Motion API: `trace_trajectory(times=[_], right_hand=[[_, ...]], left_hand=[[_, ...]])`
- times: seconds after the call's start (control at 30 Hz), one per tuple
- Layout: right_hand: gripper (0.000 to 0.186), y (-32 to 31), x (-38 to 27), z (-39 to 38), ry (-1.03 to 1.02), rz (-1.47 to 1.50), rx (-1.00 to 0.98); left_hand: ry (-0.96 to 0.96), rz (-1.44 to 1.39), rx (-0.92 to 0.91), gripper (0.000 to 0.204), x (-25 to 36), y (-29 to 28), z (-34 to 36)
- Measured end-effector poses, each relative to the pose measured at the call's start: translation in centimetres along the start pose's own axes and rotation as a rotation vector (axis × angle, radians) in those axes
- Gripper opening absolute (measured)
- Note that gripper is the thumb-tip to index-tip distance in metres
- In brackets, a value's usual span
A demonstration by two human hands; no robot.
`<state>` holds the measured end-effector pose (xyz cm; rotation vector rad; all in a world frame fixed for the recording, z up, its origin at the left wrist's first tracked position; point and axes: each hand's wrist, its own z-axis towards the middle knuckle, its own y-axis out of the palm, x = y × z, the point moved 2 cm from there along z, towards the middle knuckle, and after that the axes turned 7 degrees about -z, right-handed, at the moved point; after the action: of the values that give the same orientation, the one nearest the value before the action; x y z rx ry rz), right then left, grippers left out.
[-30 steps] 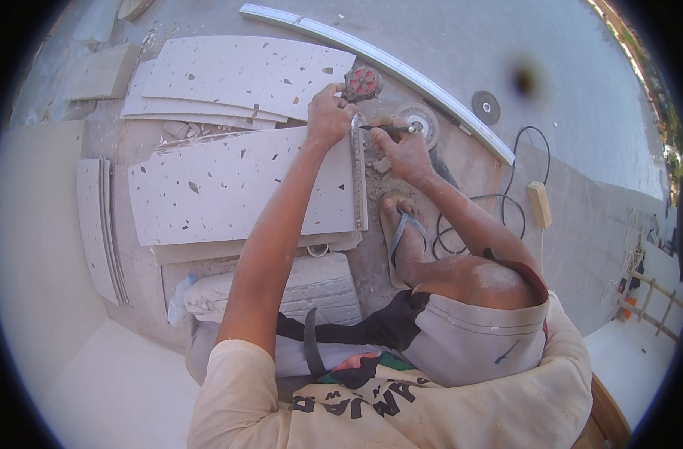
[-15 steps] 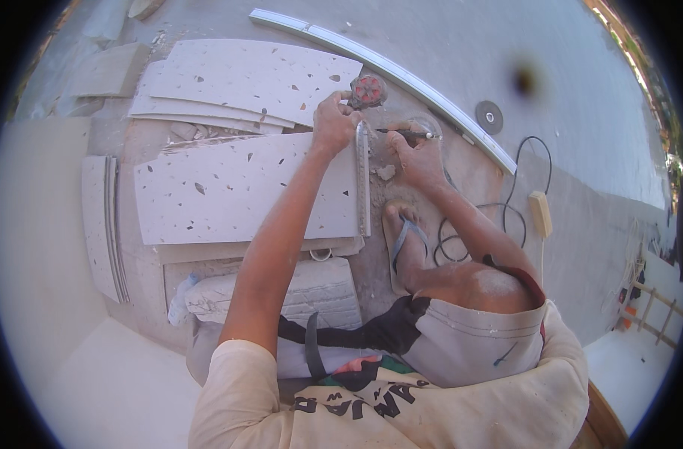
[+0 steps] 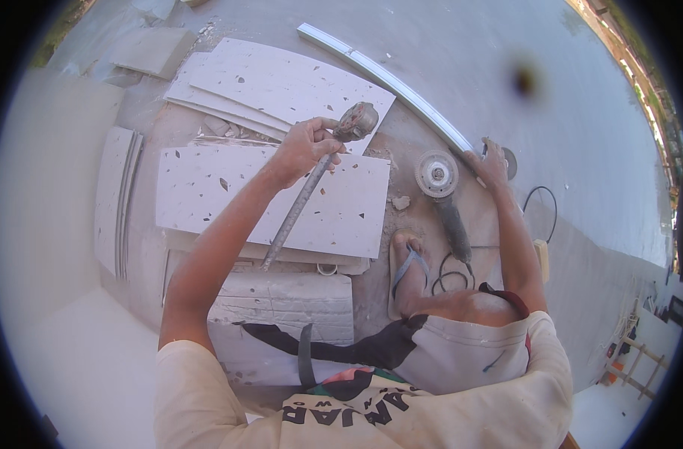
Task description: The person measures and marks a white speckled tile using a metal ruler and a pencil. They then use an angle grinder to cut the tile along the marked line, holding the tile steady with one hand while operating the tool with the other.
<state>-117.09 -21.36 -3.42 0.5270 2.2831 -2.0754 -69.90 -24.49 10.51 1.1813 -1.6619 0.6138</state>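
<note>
- Holding a tape measure (image 3: 358, 122) at upper center, the left hand (image 3: 304, 152) has fingers clamped on it.
- Right hand (image 3: 492, 166), upper right, is beside the metal bar (image 3: 401, 90); cannot tell its fingers' state.

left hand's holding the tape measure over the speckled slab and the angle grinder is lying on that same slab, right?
Not quite: the angle grinder lies on the ground to the right of the speckled slab, not on it, as the head view shows. The left hand is holding the tape measure over the slab.
</note>
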Motion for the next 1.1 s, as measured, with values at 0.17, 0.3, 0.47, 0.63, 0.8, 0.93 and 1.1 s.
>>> trace_trajectory(times=[0.17, 0.3, 0.47, 0.63, 0.8, 0.93, 1.1], right_hand=[[0.069, 2.0, 3.5, -0.1, -0.198, -0.111, 0.041], [0.060, 0.9, 0.9, 0.1, -0.139, -0.051, 0.071], [0.050, -5.0, -4.2, -0.4, -0.201, 0.013, 0.178], [0.048, -9.0, -12.1, -2.3, -0.287, 0.214, 0.180], [0.049, -10.5, -21.0, -6.2, -0.408, 0.295, 0.052], [0.050, -8.3, -24.5, -7.9, -0.576, 0.268, 0.008], [0.048, -5.5, -27.8, -9.8, -0.645, 0.229, -0.143]], left_hand=[[-0.305, 0.181, -0.207, 0.043, -1.5, -2.5, -6.9], [-0.556, 0.246, -0.291, 0.048, -3.7, -4.9, -13.9], [-0.684, 0.521, -0.396, 0.061, -6.1, -4.6, -19.8], [-0.364, 0.847, -0.416, 0.066, -12.7, -6.5, -23.7], [-0.499, 0.817, -0.502, 0.062, -12.7, -7.0, -25.7], [-0.539, 0.722, -0.479, 0.056, -13.7, -8.1, -28.9], [-0.515, 0.773, -0.383, 0.050, -17.2, -9.4, -33.1]])
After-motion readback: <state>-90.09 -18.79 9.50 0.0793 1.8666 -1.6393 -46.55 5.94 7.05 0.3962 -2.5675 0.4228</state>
